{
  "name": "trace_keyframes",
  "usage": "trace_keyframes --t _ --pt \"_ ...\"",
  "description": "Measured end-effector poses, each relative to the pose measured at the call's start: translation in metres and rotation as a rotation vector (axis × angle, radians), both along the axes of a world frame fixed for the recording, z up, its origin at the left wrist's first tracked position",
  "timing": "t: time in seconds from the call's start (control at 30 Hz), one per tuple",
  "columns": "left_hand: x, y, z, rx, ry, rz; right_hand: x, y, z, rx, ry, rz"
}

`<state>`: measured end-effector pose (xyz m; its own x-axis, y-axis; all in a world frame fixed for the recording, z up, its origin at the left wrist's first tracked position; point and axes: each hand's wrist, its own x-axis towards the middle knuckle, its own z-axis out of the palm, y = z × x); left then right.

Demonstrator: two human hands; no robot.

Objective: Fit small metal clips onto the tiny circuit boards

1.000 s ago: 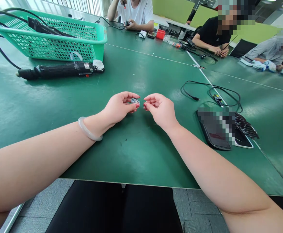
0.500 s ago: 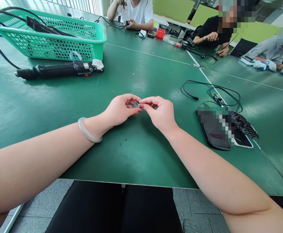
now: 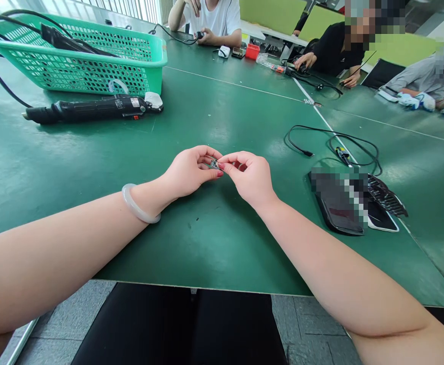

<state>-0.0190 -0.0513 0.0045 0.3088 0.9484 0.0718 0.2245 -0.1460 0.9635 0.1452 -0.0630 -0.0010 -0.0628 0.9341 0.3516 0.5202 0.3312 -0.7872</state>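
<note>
Between my fingertips is a small dark and silvery part (image 3: 215, 165), too small and too covered to name. My left hand (image 3: 191, 170), with a pale bangle (image 3: 138, 205) on its wrist, is closed on it from the left, thumb below and fingers curled above. From the right, my right hand (image 3: 251, 178) pinches at the same part with thumb and index finger. The fingertips of both hands meet just over the green table (image 3: 191, 248). Much of the part is hidden behind the fingers.
A green basket (image 3: 93, 73) with black cables stands at the far left, a black electric screwdriver (image 3: 93, 110) before it. To the right lie a coiled cable (image 3: 336, 134), a phone (image 3: 336, 208) and a black hair claw (image 3: 387, 195). Several people sit across the table.
My hands stay nearly in place; the small part between them has turned slightly. Across the table, a co-worker in black has moved a hand down to the left onto a dark object.
</note>
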Motion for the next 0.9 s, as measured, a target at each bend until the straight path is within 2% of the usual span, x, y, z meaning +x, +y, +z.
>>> trace_keyframes --t 0.37,0.6,0.7,0.8,0.9 --pt "0.004 -0.004 0.008 -0.133 -0.13 0.018 0.001 -0.002 0.002 0.045 -0.002 0.015" --pt "0.001 0.0 0.001 -0.232 -0.292 0.019 0.003 0.0 0.003 0.011 0.057 0.034" --pt "0.001 0.001 0.001 -0.24 -0.287 0.041 0.009 0.005 0.002 -0.019 -0.052 0.007" --pt "0.002 0.0 0.002 -0.241 -0.267 0.067 0.021 0.013 0.001 -0.091 -0.238 -0.082" --pt "0.002 -0.001 0.004 -0.239 -0.256 0.074 0.032 0.019 0.001 -0.133 -0.322 -0.16"
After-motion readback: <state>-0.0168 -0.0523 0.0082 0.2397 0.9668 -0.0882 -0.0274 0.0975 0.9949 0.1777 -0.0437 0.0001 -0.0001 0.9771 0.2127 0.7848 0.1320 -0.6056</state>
